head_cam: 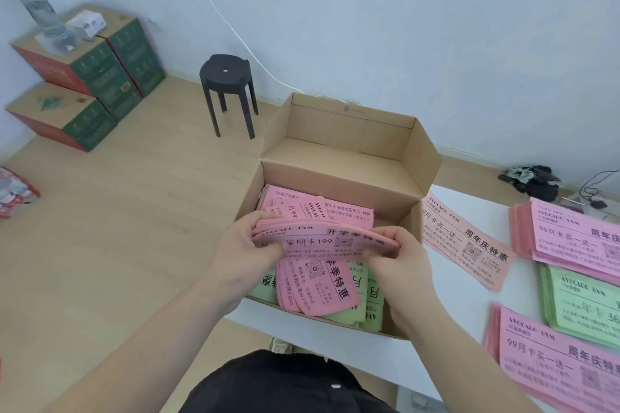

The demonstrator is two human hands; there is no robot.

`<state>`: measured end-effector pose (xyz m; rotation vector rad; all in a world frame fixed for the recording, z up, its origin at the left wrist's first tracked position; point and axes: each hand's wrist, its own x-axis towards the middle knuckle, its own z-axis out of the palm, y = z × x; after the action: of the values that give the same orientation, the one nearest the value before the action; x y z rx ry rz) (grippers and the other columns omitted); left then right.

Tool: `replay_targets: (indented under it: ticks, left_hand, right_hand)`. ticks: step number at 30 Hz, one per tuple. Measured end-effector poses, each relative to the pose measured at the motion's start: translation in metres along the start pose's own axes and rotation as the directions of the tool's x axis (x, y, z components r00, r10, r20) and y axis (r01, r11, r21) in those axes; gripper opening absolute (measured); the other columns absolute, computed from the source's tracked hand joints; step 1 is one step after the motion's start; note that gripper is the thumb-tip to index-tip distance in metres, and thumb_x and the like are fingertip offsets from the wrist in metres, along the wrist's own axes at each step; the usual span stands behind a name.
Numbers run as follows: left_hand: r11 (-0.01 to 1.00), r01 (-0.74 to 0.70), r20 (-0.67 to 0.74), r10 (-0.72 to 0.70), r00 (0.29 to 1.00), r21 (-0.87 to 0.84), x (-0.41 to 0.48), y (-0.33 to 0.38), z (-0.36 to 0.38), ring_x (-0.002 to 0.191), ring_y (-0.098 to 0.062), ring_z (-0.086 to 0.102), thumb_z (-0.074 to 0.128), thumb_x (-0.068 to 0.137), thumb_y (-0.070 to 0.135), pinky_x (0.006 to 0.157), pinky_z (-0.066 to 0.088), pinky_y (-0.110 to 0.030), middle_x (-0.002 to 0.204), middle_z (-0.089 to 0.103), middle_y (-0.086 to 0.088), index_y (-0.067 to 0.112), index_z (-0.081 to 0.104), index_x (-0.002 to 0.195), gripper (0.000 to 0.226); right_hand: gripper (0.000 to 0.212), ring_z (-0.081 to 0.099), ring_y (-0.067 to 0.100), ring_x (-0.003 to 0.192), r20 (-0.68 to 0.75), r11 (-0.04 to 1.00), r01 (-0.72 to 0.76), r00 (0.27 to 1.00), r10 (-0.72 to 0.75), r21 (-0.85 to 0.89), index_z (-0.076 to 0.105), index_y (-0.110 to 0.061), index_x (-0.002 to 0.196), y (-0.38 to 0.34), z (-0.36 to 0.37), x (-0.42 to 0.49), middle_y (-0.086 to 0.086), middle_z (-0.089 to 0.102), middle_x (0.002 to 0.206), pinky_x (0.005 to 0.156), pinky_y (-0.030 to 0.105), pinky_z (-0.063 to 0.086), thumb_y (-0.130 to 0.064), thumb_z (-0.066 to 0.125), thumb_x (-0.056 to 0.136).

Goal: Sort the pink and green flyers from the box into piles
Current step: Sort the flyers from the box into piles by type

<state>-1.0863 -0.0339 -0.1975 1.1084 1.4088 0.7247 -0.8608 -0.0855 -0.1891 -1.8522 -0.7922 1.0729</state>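
An open cardboard box (339,157) stands on the white table (416,375), with loose pink flyers (315,285) and green flyers (372,298) inside. Over the box both hands hold a bent bundle of pink flyers (322,240). My left hand (245,245) grips its left end; my right hand (399,258) pinches its right end. To the right on the table lie a single pink flyer (466,241), a pink pile (570,238), a green pile (583,305) and another pink pile (557,362).
A black stool (228,90) stands on the wooden floor behind the box. Stacked green and red cartons (90,77) with a bottle (37,7) on top are at the far left. Dark cloth and cables (536,178) lie by the wall at right.
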Motion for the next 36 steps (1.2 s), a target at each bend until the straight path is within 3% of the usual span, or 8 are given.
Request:
replay_targets:
  ticks: [6, 9, 12, 15, 19, 23, 28, 36]
  left_hand:
    - [0.972, -0.159, -0.070, 0.173, 0.982, 0.175, 0.009, 0.020, 0.002, 0.091, 0.001, 0.071, 0.061, 0.100, 0.007, 0.074, 0.056, -0.016, 0.094, 0.076, 0.020, 0.034, 0.068, 0.105, 0.028]
    - [0.915, -0.254, 0.063, 0.247, 0.967, 0.313, 0.029, 0.055, -0.018, 0.095, -0.010, 0.072, 0.058, 0.099, 0.015, 0.085, 0.060, -0.041, 0.093, 0.075, 0.013, 0.040, 0.066, 0.101, 0.027]
    - [0.793, -0.375, 0.252, 0.285, 0.925, 0.481, 0.044, 0.100, -0.027, 0.087, -0.008, 0.069, 0.058, 0.099, 0.007, 0.078, 0.059, -0.032, 0.091, 0.074, 0.009, 0.033, 0.067, 0.101, 0.028]
    - [0.688, -0.415, 0.414, 0.180, 0.892, 0.595, 0.055, 0.128, -0.024, 0.085, -0.006, 0.069, 0.058, 0.099, 0.008, 0.067, 0.056, -0.026, 0.091, 0.073, 0.012, 0.033, 0.067, 0.098, 0.026]
    - [0.575, -0.401, 0.468, 0.036, 0.883, 0.713, 0.064, 0.100, -0.018, 0.089, -0.014, 0.068, 0.054, 0.101, 0.008, 0.069, 0.056, -0.034, 0.096, 0.069, 0.010, 0.034, 0.063, 0.097, 0.027]
    - [0.677, -0.351, 0.397, 0.094, 0.913, 0.647, 0.057, 0.057, -0.029, 0.080, -0.001, 0.065, 0.053, 0.100, 0.006, 0.068, 0.058, -0.031, 0.092, 0.070, 0.014, 0.035, 0.062, 0.098, 0.031]
    - [0.704, -0.529, 0.417, 0.350, 0.839, 0.473, 0.041, 0.036, -0.045, 0.090, -0.005, 0.065, 0.055, 0.094, -0.007, 0.077, 0.054, -0.027, 0.092, 0.067, 0.020, 0.037, 0.062, 0.098, 0.044]
    - [0.854, -0.487, 0.330, 0.412, 0.849, 0.185, 0.012, 0.027, -0.044, 0.095, -0.015, 0.070, 0.058, 0.097, -0.012, 0.078, 0.055, -0.020, 0.096, 0.074, 0.007, 0.019, 0.072, 0.101, 0.034]
  right_hand:
    - [0.028, 0.069, 0.005, 0.077, 0.082, 0.968, 0.113, 0.992, -0.097, -0.226, 0.070, -0.029, 0.089, -0.020, -0.012, 0.001, -0.011, 0.075, 0.084, 0.058, 0.018, 0.055, -0.002, 0.065, 0.092]
    - [0.022, 0.073, 0.012, 0.077, 0.253, 0.942, 0.142, 0.965, -0.064, -0.305, 0.072, -0.028, 0.087, -0.040, -0.027, -0.004, -0.008, 0.078, 0.085, 0.071, 0.036, 0.060, -0.006, 0.074, 0.087]
    - [0.019, 0.077, 0.016, 0.091, 0.463, 0.978, 0.001, 0.881, 0.098, -0.210, 0.071, -0.021, 0.102, -0.055, -0.037, -0.004, -0.004, 0.080, 0.097, 0.086, 0.041, 0.062, -0.029, 0.082, 0.089]
    - [0.049, 0.077, 0.018, 0.091, 0.356, 0.972, -0.115, 0.916, 0.184, -0.205, 0.075, -0.017, 0.104, -0.052, -0.025, 0.009, 0.000, 0.080, 0.096, 0.087, 0.040, 0.062, -0.063, 0.057, 0.096]
    - [0.028, 0.070, 0.015, 0.086, 0.230, 0.918, -0.067, 0.959, 0.168, -0.390, 0.071, -0.015, 0.107, -0.028, 0.016, 0.033, 0.002, 0.074, 0.098, 0.083, 0.043, 0.063, -0.041, 0.062, 0.100]
    - [0.040, 0.063, 0.009, 0.088, 0.245, 0.913, -0.086, 0.949, 0.197, -0.400, 0.062, -0.021, 0.126, -0.032, 0.048, 0.048, -0.010, 0.060, 0.099, 0.077, 0.030, 0.055, -0.029, 0.077, 0.089]
    - [0.043, 0.075, 0.014, 0.076, 0.213, 0.950, -0.199, 0.944, 0.252, -0.242, 0.066, -0.016, 0.124, -0.035, 0.068, 0.052, -0.001, 0.073, 0.097, 0.069, 0.035, 0.064, -0.005, 0.079, 0.084]
    - [0.040, 0.072, 0.003, 0.084, 0.273, 0.849, 0.235, 0.955, -0.112, -0.473, 0.063, -0.041, 0.125, -0.085, 0.031, 0.017, -0.018, 0.075, 0.101, 0.079, 0.034, 0.062, -0.019, 0.072, 0.094]
